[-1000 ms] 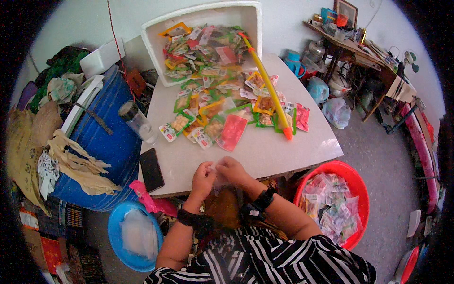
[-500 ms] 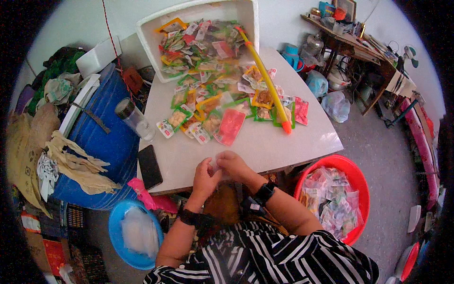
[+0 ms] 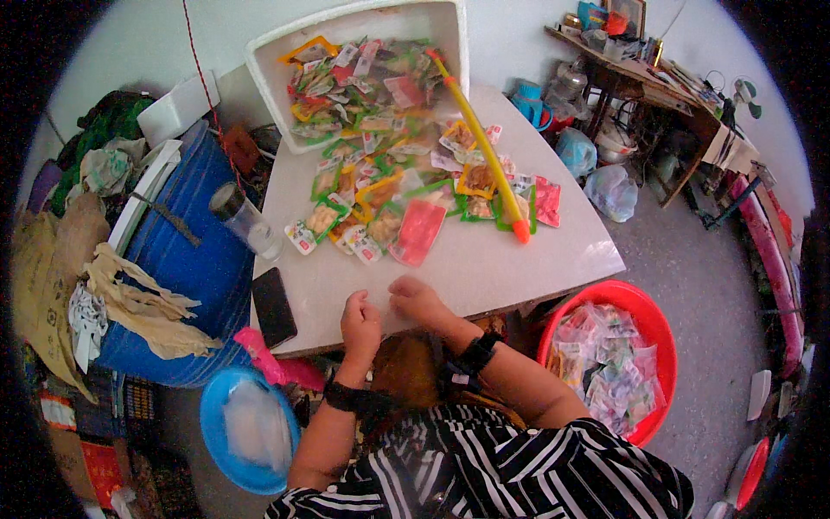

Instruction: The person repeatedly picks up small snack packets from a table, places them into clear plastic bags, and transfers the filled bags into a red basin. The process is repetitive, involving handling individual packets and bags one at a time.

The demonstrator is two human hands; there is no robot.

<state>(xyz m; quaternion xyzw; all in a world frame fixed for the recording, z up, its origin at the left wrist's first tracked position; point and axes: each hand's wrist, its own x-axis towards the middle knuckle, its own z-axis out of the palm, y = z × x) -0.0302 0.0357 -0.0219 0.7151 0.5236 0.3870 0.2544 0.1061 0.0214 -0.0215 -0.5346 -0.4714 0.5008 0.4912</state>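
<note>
I have the left hand (image 3: 360, 324) and right hand (image 3: 419, 303) slightly apart at the tabletop's (image 3: 519, 270) near edge, fingers curled; I can't tell whether they pinch anything. The red packet (image 3: 418, 232) lies ahead; seemingly between grasps, I'd need a forward reach to take it.

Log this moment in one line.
left hand: curled, grip unclear; right hand: curled, grip unclear; packets: in foam box, on table; phone: table's left side
</note>
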